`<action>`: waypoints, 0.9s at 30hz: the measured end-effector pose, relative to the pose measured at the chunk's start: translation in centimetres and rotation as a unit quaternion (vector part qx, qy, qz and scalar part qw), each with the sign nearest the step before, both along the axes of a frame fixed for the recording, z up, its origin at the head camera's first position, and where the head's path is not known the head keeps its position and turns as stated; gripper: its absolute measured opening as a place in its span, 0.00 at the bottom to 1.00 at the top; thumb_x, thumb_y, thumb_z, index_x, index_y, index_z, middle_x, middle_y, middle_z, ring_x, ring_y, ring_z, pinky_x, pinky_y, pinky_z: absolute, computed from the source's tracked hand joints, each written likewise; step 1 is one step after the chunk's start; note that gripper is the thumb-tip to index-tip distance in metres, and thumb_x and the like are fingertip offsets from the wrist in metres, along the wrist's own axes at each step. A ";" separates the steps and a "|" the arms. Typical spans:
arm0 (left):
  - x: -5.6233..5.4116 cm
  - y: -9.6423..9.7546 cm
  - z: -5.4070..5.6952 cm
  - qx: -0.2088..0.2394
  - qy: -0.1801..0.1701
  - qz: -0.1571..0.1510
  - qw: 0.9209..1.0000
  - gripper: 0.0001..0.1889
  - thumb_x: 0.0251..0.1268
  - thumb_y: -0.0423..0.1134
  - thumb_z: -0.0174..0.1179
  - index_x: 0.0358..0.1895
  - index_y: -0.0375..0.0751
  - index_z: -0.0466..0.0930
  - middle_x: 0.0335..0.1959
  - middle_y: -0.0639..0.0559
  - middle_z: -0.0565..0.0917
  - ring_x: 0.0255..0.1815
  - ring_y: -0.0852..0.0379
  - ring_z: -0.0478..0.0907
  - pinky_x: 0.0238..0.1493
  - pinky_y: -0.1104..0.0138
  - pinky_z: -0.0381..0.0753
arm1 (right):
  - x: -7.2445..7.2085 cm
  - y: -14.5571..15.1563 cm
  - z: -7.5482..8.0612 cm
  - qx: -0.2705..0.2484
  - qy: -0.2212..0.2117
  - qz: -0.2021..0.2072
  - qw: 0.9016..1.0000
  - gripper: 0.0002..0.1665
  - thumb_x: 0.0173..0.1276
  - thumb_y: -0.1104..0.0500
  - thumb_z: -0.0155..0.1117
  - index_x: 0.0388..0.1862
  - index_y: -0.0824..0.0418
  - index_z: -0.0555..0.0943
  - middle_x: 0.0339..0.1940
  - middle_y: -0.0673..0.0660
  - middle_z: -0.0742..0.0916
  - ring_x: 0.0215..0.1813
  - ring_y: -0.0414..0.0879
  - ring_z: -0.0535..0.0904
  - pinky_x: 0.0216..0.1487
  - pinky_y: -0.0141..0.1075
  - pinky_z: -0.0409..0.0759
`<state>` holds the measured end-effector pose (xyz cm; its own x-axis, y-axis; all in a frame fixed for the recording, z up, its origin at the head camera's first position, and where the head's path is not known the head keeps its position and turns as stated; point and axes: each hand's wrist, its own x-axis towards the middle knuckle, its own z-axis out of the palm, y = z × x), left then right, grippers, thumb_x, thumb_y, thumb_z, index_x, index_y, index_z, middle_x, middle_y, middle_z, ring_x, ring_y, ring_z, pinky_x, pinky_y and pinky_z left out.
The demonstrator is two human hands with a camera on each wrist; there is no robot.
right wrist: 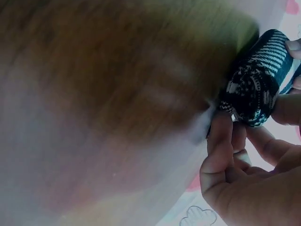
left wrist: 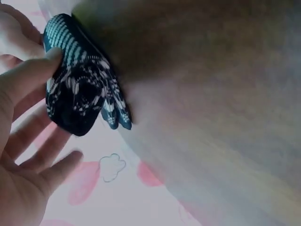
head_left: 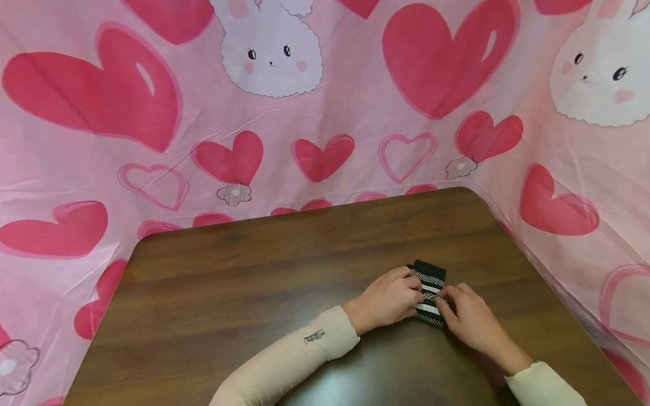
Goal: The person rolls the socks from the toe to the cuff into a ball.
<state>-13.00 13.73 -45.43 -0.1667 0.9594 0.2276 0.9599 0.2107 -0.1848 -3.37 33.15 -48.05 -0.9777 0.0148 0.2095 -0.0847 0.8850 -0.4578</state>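
Observation:
A black-and-white striped sock (head_left: 430, 289), folded up, lies on the table towards its right side. My left hand (head_left: 391, 296) holds its left edge with bent fingers. From the right, my right hand (head_left: 469, 316) pinches the near part between thumb and fingers. In the left wrist view the sock (left wrist: 77, 80) is a thick roll with layered ends beside it, and the thumb presses on it. The right wrist view shows the rolled sock end (right wrist: 256, 89) with right-hand fingers touching its underside. Whether one sock or two are rolled together, I cannot tell.
The brown wooden table (head_left: 264, 282) has rounded far corners. A pink cloth (head_left: 350, 118) with hearts and rabbit faces hangs behind it and along both sides.

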 end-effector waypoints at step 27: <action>0.4 1.3 -1.3 -0.057 0.010 0.024 0.998 0.15 0.62 0.46 0.66 0.52 0.51 0.82 0.44 0.56 0.83 0.41 0.59 0.79 0.38 0.71 0.80 | 0.6 1.2 -1.5 0.125 0.217 0.215 0.944 0.30 0.76 0.35 0.50 0.40 0.59 0.83 0.44 0.55 0.82 0.44 0.51 0.79 0.46 0.50 0.77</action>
